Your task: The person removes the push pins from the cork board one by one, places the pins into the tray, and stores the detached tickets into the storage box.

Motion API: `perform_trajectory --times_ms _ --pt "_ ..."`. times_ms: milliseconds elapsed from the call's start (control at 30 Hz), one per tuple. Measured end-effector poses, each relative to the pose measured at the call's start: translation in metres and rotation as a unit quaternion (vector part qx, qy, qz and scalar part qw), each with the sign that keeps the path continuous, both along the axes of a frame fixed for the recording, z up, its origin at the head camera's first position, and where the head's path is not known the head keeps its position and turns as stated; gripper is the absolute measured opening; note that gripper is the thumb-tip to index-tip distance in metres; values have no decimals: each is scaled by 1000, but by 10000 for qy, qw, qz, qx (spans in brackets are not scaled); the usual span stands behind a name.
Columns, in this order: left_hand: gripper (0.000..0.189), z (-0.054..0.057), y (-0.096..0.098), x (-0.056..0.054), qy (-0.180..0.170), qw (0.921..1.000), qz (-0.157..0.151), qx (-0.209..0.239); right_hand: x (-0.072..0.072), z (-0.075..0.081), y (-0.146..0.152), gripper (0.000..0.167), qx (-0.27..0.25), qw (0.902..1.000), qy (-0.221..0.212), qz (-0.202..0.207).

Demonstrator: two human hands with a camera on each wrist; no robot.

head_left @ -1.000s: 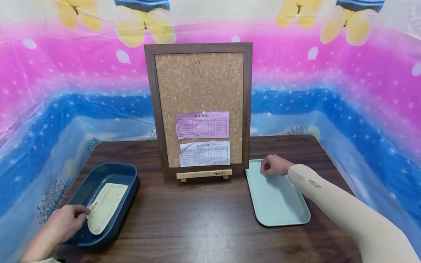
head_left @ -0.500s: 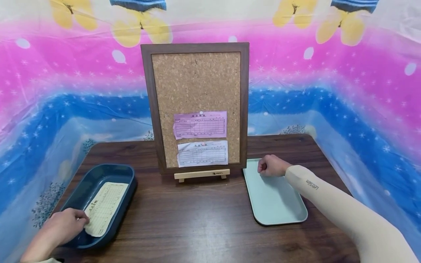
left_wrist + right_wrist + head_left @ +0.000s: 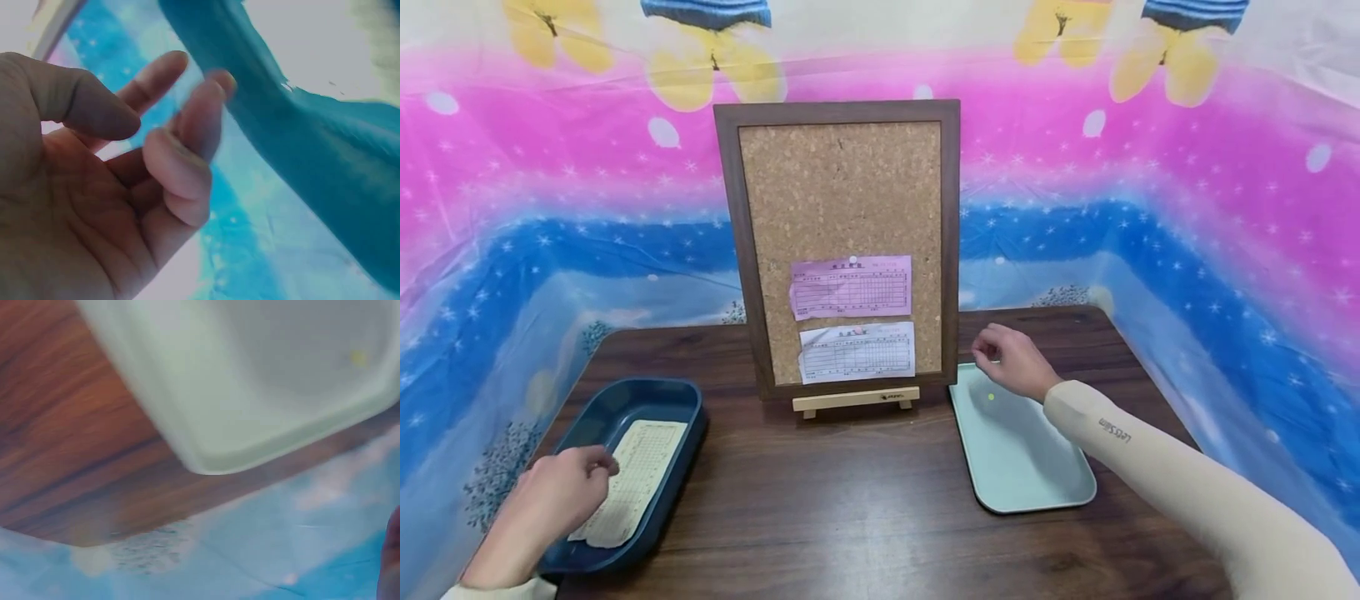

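Two hands over a dark wooden table (image 3: 865, 492), well apart. Left hand (image 3: 550, 500) hovering above the near end of a dark blue tray (image 3: 681, 400), fingers loosely bent and spread, nothing between them in the left wrist view (image 3: 94, 181). Just under and beyond its fingertips, a cream printed form (image 3: 632, 471) lying flat inside that tray; contact between fingers and paper not clear from the head view.

Right hand (image 3: 1011, 358) raised over the far corner of a pale green tray (image 3: 1037, 467), fingers curled toward the thumb as in a pinch; too small to make out anything held, so closed or gripping cannot be told. Beige sleeve (image 3: 1150, 467) with small lettering running back along the forearm. Just below the right hand, on the tray floor, a tiny yellow-green pushpin (image 3: 991, 397), apart from the fingers; same speck seen blurred near the tray corner in the right wrist view (image 3: 357, 357).

Between the hands and farther back, a framed cork board (image 3: 842, 242) upright on a small wooden easel (image 3: 855, 400). Pinned on its lower half, a pink form (image 3: 850, 286) with a white pin (image 3: 853, 261) at its top edge, and directly beneath it a white form (image 3: 857, 351). Behind everything, a pink and blue starry backdrop (image 3: 1187, 208).
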State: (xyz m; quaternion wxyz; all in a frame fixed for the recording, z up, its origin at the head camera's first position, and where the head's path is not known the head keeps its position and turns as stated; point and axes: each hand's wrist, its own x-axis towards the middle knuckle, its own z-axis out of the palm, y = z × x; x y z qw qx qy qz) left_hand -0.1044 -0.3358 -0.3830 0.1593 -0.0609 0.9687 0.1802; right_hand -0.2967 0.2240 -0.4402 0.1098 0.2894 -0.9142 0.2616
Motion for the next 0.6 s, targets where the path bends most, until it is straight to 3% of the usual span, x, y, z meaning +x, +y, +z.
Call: perform_trajectory --times_ms 100,233,400,600 --pt "34 7 19 -2 649 9975 -207 161 6 12 -13 7 -334 9985 425 -28" --pt "30 17 43 -11 1403 9882 -514 337 11 25 -27 4 -422 9972 619 -64" --pt "27 26 64 -25 1787 9785 -836 595 17 32 -38 4 -340 9979 533 -122" --pt "18 32 81 -39 2242 9673 -989 659 23 38 -47 6 -332 9972 655 97"
